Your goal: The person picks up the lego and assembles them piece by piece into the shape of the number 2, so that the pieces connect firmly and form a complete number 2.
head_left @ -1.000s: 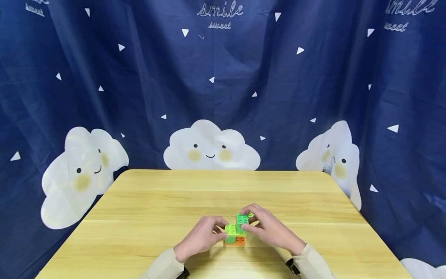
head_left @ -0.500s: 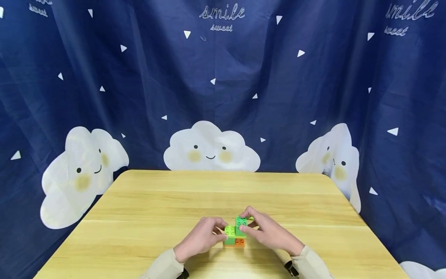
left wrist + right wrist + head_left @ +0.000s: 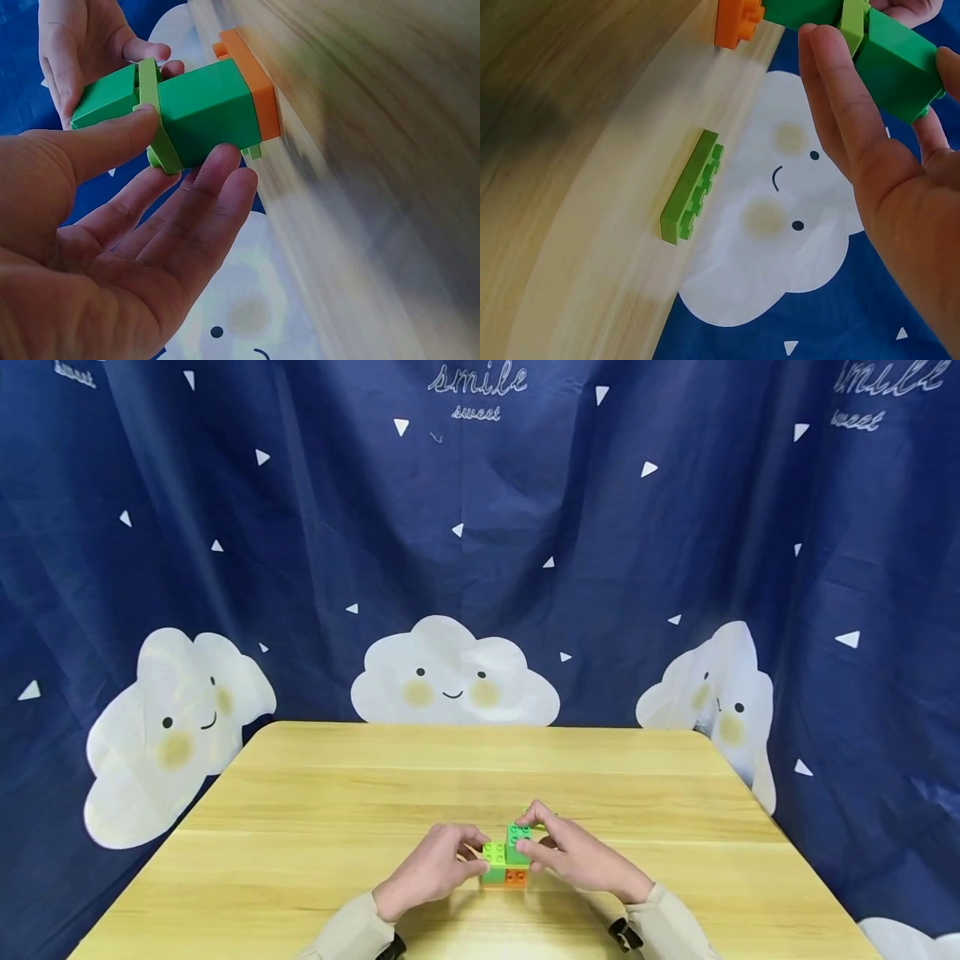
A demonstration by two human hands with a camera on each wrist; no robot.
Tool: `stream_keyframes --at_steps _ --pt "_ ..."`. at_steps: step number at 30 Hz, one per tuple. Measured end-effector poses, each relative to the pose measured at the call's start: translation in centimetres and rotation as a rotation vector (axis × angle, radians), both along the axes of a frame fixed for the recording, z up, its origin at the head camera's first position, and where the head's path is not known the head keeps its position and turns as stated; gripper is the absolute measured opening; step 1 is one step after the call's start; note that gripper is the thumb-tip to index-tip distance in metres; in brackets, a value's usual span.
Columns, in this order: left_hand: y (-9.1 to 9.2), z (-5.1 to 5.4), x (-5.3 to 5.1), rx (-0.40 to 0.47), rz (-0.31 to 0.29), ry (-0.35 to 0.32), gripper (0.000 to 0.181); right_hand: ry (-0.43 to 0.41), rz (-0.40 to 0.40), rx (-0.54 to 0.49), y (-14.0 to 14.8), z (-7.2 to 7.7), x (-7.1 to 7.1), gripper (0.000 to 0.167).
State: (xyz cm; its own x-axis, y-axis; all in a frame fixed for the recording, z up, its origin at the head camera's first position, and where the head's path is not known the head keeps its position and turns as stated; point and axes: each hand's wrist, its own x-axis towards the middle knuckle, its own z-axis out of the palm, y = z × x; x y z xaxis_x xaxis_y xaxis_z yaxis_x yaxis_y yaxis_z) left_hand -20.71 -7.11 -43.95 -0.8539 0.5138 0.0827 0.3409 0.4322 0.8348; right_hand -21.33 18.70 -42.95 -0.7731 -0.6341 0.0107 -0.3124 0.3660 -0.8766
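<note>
A small stack of toy building bricks stands before me. Its base is an orange plate (image 3: 256,84), with a green brick (image 3: 210,106) on it and a lime plate (image 3: 153,97) above. My left hand (image 3: 435,870) pinches the lime plate's left end, thumb on one side and fingers opposite. With thumb and index finger, my right hand (image 3: 576,858) holds a second green brick (image 3: 901,64) over the lime plate's right end. A thin dark line shows between them in the left wrist view; whether the brick is fully seated I cannot tell.
Behind my right hand, a loose lime plate (image 3: 688,191) lies on the wooden table (image 3: 337,793), mostly hidden in the head view. A dark blue curtain (image 3: 510,485) with cloud prints hangs beyond the table's far edge.
The upper green brick has come slightly down and left onto the lime plate, with my right hand moving along. My left hand has kept its hold, and the head view has shifted a little.
</note>
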Motion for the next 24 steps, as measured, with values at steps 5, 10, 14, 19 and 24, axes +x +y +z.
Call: stream_keyframes --at_steps 5,10,14,19,24 --pt "0.02 -0.02 -0.03 -0.005 0.000 0.003 0.024 -0.013 0.000 -0.020 -0.02 -0.04 -0.10 0.022" --pt "-0.04 -0.09 -0.11 -0.008 -0.001 0.005 0.026 -0.027 -0.011 -0.024 -0.04 0.04 -0.08 0.022" --pt "-0.08 -0.08 -0.15 -0.007 0.003 0.016 0.026 -0.019 -0.023 -0.034 -0.15 0.01 -0.02 0.020" --pt "-0.06 -0.10 -0.04 -0.029 0.004 0.034 0.027 -0.018 -0.046 -0.040 -0.24 -0.02 0.18 0.018" --pt "0.03 -0.07 -0.06 -0.041 0.010 0.049 0.028 -0.015 -0.061 -0.039 -0.26 0.05 0.26 0.018"
